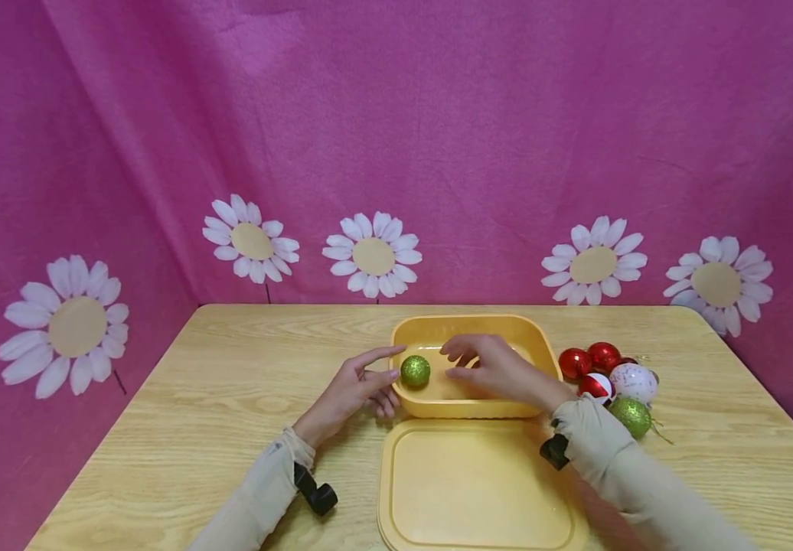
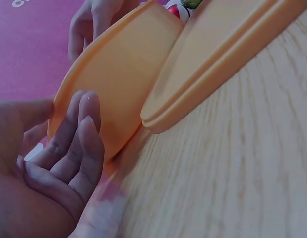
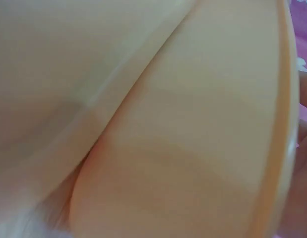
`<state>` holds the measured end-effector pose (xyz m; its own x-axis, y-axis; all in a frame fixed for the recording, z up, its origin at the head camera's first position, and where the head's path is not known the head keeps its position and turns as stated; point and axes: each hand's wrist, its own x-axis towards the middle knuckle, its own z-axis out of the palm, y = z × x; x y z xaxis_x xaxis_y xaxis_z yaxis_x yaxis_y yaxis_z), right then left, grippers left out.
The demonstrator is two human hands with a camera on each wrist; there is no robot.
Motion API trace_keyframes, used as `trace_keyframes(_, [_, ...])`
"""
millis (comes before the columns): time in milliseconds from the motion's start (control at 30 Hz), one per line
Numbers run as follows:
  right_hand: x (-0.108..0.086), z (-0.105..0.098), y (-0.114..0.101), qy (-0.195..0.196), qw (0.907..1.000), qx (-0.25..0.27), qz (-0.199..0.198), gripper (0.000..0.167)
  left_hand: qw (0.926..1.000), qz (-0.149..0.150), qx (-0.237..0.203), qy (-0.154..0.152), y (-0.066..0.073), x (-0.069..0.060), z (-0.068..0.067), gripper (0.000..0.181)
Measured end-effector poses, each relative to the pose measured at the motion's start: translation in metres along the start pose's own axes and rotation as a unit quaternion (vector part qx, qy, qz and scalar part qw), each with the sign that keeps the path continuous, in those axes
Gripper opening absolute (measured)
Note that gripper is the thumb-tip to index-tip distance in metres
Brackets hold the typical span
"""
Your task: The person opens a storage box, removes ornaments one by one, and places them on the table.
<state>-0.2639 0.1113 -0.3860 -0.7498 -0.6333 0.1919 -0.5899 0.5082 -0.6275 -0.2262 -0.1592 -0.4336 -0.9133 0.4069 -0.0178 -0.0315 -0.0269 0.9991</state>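
Observation:
A green glitter bauble [image 1: 415, 371] lies inside the yellow plastic box [image 1: 534, 409], close to its left wall. My left hand [image 1: 358, 386] is at the box's left end, its index finger and thumb at the rim and the other fingers loosely bent outside the wall; it is also seen in the left wrist view beside the box [image 2: 118, 74]. Over the inside of the box hovers my right hand [image 1: 496, 367], fingers bent downward and apart from the thumb, nothing visible between them. The right wrist view shows mostly the box wall [image 3: 208, 124], not the right fingers.
Several baubles sit right of the box: red ones [image 1: 605, 356], a white speckled one [image 1: 634, 381], a red-and-white one [image 1: 596, 388] and another green glitter one [image 1: 631, 417]. The yellow lid [image 1: 482, 486] lies flat in front of the box on the wooden table [image 1: 231, 405].

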Motion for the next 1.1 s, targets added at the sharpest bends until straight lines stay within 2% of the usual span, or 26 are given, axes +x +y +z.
trace_keyframes(133, [0.010,0.008,0.000,-0.017,0.9998,0.010,-0.006,0.035,0.9998,0.014,0.005,0.009,0.002,0.000,0.002,0.054])
trace_keyframes(267, [0.015,0.015,0.000,-0.034,0.9989,0.033,0.005,0.041,0.9995,0.023,0.010,0.021,0.005,-0.002,0.004,0.053])
trace_keyframes(467, [0.022,0.026,-0.001,-0.057,0.9975,0.041,0.010,0.040,0.9985,0.034,0.013,0.041,0.007,-0.007,0.002,0.046])
trace_keyframes(600, [0.029,0.033,-0.006,-0.068,0.9962,0.053,0.009,0.042,0.9984,0.032,0.013,0.044,0.009,-0.010,0.001,0.044])
trace_keyframes(867, [0.042,0.045,-0.013,-0.061,0.9963,0.059,-0.009,0.034,0.9986,0.025,0.015,0.045,0.010,-0.012,0.000,0.044])
trace_keyframes(1100, [0.042,0.046,-0.014,-0.059,0.9968,0.053,-0.011,0.032,0.9987,0.024,0.015,0.042,0.011,-0.012,0.000,0.044])
